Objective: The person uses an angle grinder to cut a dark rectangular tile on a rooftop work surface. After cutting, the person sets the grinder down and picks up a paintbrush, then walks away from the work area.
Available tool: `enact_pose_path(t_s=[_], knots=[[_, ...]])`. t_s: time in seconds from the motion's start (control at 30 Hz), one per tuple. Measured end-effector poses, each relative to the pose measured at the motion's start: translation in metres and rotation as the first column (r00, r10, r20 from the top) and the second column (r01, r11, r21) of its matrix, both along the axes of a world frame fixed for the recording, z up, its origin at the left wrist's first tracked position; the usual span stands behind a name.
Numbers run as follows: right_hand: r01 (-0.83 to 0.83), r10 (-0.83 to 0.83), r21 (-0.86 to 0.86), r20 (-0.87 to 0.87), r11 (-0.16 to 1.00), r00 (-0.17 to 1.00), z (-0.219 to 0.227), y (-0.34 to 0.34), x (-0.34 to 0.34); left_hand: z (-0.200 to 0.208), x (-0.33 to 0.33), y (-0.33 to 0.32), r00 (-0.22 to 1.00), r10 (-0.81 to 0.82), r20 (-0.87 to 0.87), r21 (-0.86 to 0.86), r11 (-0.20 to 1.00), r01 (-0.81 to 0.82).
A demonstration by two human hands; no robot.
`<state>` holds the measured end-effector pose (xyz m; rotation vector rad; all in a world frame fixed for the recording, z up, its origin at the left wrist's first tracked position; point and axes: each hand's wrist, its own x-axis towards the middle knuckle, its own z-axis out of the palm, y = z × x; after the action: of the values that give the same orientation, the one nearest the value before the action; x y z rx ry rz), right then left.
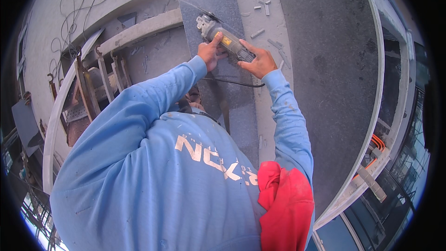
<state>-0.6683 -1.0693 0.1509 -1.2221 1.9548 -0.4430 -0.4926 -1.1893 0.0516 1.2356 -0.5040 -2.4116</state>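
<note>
An angle grinder [217,33] with a dusty grey body and a yellow label sits in both my hands, tilted across a dark grey stone slab [227,1]. My left hand [210,55] is closed on the near side of its body, the thumb along the label and the other fingers partly hidden beneath. Around the rear end, my right hand [261,61] grips the tool from the right. The cutting disc [212,16] lies at the far side of the grinder head, over the slab; whether it touches the stone I cannot tell. A black cord [234,82] runs below my hands.
Small cut stone strips [258,33] are scattered right of the slab. Several rusty clamps [86,83] stand at the left beside a pale beam [139,32]. A thin loose cable [72,14] coils at the far left. A wide dark surface [330,88] stretches along the right.
</note>
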Motion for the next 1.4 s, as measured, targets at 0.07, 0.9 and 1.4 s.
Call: enact_pose_path(t_s=[0.07,0.9,1.4], knots=[[0.003,-0.003,0.014,0.007,1.000,1.000,0.002,0.001,0.000,0.000,0.000,0.001,1.000,-0.005,-0.015,-0.002,1.000,0.005],[0.012,-0.011,0.052,-0.024,0.999,1.000,0.014,0.017,-0.007,0.002,-0.009,0.017,0.997,-0.037,-0.063,0.042,0.998,0.040],[0.026,-0.025,0.059,-0.018,0.998,1.000,0.018,0.025,-0.009,0.008,-0.013,0.024,0.998,-0.045,-0.052,0.051,0.998,0.047]])
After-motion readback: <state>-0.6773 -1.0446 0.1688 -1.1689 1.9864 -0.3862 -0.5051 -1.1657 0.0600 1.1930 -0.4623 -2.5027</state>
